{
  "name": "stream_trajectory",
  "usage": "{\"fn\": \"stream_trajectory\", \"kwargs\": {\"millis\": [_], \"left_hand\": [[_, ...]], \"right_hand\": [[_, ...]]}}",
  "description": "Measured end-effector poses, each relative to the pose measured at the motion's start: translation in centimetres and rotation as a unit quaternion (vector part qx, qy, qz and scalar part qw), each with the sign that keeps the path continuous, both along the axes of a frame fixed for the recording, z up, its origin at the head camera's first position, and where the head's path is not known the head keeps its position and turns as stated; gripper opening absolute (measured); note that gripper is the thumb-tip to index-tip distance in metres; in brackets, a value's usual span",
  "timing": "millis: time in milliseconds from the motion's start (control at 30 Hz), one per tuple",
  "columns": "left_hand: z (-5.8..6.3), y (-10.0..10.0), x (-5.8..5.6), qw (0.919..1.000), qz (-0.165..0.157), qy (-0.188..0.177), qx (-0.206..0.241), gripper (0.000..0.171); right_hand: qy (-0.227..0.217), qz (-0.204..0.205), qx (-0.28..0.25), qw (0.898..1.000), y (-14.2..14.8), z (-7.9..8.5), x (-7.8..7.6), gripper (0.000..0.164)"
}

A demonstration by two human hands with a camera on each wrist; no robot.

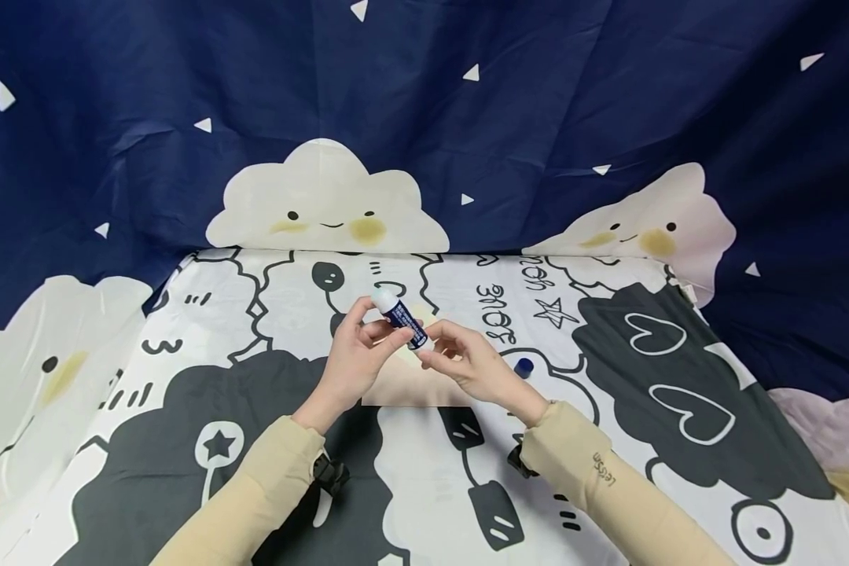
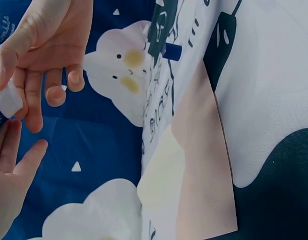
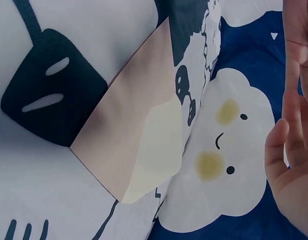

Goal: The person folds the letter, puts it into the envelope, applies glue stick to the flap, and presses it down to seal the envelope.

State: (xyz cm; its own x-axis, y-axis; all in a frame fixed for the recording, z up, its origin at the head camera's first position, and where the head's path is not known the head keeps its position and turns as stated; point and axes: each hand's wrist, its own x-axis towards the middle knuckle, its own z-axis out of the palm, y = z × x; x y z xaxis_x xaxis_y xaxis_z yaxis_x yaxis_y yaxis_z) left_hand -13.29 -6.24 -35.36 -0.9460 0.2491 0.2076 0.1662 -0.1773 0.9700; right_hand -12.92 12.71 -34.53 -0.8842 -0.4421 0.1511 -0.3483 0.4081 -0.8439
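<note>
Between both hands a glue stick point(image 1: 405, 318) is tilted, with its dark blue printed label showing and its pale uncapped end pointing up and to the left. My left hand point(image 1: 361, 350) grips the barrel with thumb and fingers. At the lower end, my right hand point(image 1: 474, 365) pinches the white base point(image 2: 10, 100). The blue cap point(image 1: 523, 367) is off and stands on the cloth right of the right hand. Below the hands lies a pink paper envelope point(image 1: 410, 385) with a cream part point(image 3: 156, 145). The right wrist view leaves the glue stick out.
A black-and-white patterned cloth point(image 1: 424, 487) covers the table. Behind its far edge hangs a dark blue curtain point(image 1: 396, 79) printed with clouds and white triangles. Dark devices are strapped at the left wrist point(image 1: 330, 473) and the right wrist point(image 1: 520, 462).
</note>
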Motion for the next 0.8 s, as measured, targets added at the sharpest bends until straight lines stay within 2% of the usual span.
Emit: {"fn": "stream_trajectory", "kwargs": {"millis": [100, 333, 467, 633, 800], "left_hand": [[0.09, 0.09, -0.03, 0.9999, 0.011, 0.002, -0.006, 0.035], [0.51, 0.52, 0.0, 0.9984, 0.056, -0.005, -0.007, 0.036], [0.6, 0.68, 0.01, 0.9975, 0.069, -0.01, -0.005, 0.036], [0.55, 0.69, 0.04, 0.9975, 0.068, -0.014, -0.012, 0.036], [0.49, 0.67, 0.07, 0.9977, 0.063, -0.014, -0.019, 0.035]], "right_hand": [[0.005, -0.012, -0.002, 1.0, -0.1, -0.17, -0.06, 0.018], [0.045, -0.054, -0.007, 0.997, -0.66, -0.3, 0.13, 0.036], [0.065, -0.075, -0.003, 0.995, -0.83, -0.41, 0.08, 0.032], [0.074, -0.084, 0.002, 0.994, -0.82, -0.38, 0.07, 0.027], [0.065, -0.073, -0.003, 0.995, -0.67, -0.25, 0.03, 0.025]]}}
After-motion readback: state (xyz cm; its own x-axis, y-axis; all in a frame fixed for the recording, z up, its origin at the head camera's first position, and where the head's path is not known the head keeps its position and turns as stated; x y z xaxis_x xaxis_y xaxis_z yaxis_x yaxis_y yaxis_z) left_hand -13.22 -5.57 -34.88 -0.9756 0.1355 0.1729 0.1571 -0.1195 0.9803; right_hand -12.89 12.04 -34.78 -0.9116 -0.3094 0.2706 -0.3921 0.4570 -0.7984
